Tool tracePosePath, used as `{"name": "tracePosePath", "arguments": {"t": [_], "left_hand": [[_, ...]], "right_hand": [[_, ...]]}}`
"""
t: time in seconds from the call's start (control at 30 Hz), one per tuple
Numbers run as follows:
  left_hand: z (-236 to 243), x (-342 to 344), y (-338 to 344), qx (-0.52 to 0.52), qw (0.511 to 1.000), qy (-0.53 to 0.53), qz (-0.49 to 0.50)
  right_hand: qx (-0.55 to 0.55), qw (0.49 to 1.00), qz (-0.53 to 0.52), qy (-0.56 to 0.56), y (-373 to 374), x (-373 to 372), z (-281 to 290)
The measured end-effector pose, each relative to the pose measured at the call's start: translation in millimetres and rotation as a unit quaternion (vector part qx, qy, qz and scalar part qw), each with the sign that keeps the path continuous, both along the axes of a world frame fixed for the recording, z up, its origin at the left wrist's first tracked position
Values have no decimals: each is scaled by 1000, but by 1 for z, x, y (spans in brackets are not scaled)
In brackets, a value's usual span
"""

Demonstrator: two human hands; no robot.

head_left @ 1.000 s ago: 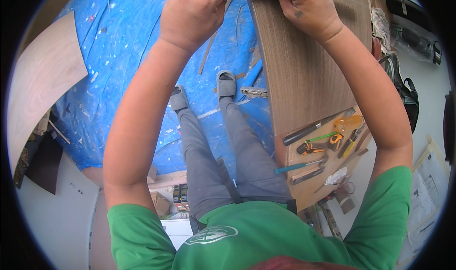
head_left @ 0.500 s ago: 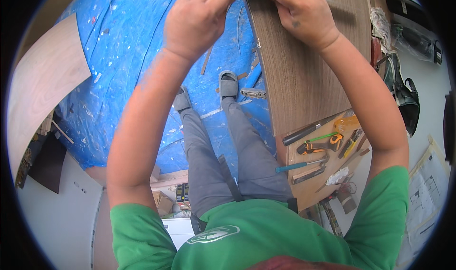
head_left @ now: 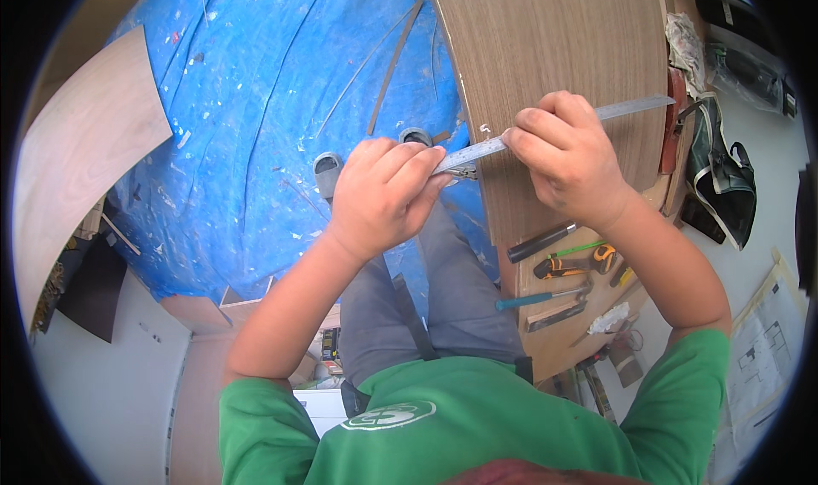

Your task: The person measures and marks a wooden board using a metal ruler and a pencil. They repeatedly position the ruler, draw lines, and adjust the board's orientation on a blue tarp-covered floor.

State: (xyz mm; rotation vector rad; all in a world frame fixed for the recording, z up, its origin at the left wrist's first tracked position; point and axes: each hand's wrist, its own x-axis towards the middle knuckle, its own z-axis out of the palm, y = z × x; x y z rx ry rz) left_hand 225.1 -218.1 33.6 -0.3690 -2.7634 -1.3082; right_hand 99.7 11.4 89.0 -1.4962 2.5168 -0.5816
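The left hand (head_left: 379,195) and right hand (head_left: 567,157) are both gripping a long flat steel ruler (head_left: 630,107), which is lying across the brown wood-grain laminate panel (head_left: 545,50) with one end overhanging its left edge. Pinched only at that end, the ruler is probably liable to pivot or skid on the smooth veneer, scratching it or throwing the line off.
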Motion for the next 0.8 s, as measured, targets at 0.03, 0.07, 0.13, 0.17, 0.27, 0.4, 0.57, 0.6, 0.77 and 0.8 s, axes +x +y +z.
{"name": "tracePosePath", "arguments": {"t": [0.03,0.07,0.13,0.17,0.27,0.4,0.57,0.6,0.77,0.8], "left_hand": [[-1,-8,-2,-1,1000,17,-7],[-2,-12,-3,-3,999,33,-14],[-5,-13,-1,19,1000,-3,-21],[-9,-13,0,28,999,-20,-22],[-23,-13,13,174,964,-132,149],[-48,-38,40,77,986,-62,133],[-72,-116,16,241,931,-170,215],[-77,-136,10,246,930,-148,228],[-90,-212,-31,287,883,-53,367],[-82,-215,-34,337,859,-61,382]], "right_hand": [[6,1000,3,2,2,-5,3],[14,1000,7,-3,4,-6,3],[31,999,14,-11,10,-8,4],[29,999,5,-20,11,-11,6],[29,996,-35,-72,17,-14,16],[19,980,-111,-165,21,-7,27],[36,961,-162,-222,29,-2,47],[24,958,-173,-229,32,-3,46],[10,974,-133,-181,21,-14,32],[11,984,-119,-135,17,-20,24]]}}
